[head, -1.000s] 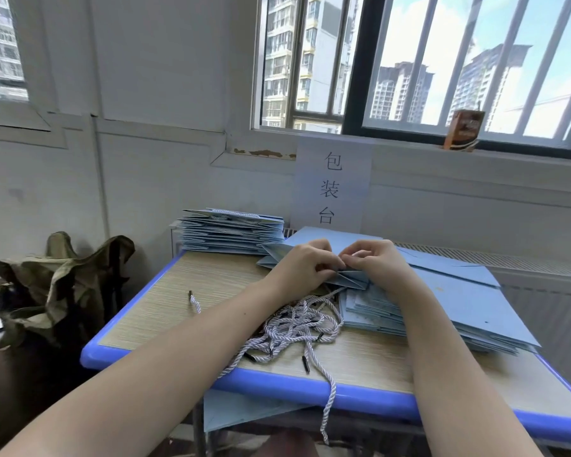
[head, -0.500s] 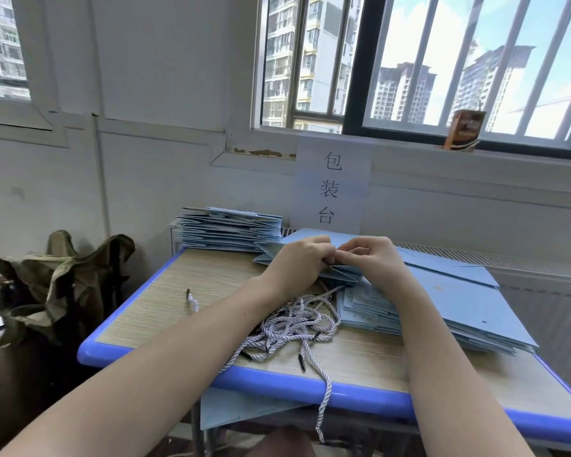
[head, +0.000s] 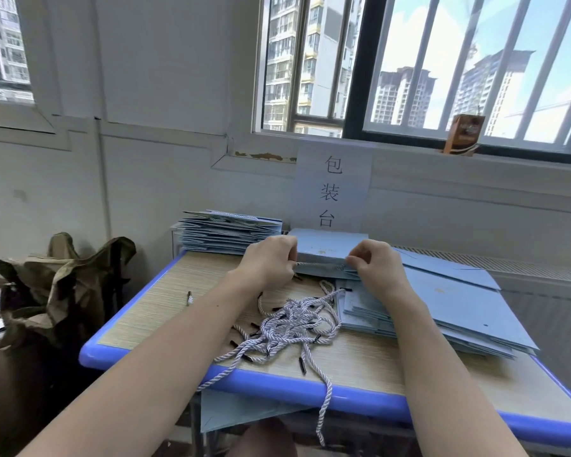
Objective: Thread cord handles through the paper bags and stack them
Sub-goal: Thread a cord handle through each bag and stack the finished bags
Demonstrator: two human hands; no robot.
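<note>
Both hands pinch one cord: left hand (head: 271,258) and right hand (head: 374,263) each hold an end of a short stretch of cord (head: 320,264) pulled taut between them, right at the near edge of the blue paper bag (head: 330,247) being worked on. Probably held tight like that to seat the handle through the bag's holes, tho the holes themselves can't be seen. Going big to small: table (head: 211,367), wood-look top w/ blue rim, pushed against the wall under the window so everything sits w/in arm's reach. On its right side, a wide fanned pile of flat bags (head: 459,311), most likely the unthreaded supply, since it lies directly under the right forearm; the bag in hand rests on the pile's far end. At the back left, a neater stack of bags (head: 225,234) w/ a cord visible on top, so it looks like the finished stack, kept apart from the supply and out of the work zone. Between the forearms, a tangled heap of loose cords (head: 290,328) w/ black tips, just beside the pile, so either hand can grab one fast; one strand hangs over the table's front edge. One stray cord tip (head: 189,297) lies alone on the left. Paper sign (head: 332,189) taped to the wall behind; a small brown carton (head: 463,135) on the sill; a camo bag (head: 70,285) on the floor left.
</note>
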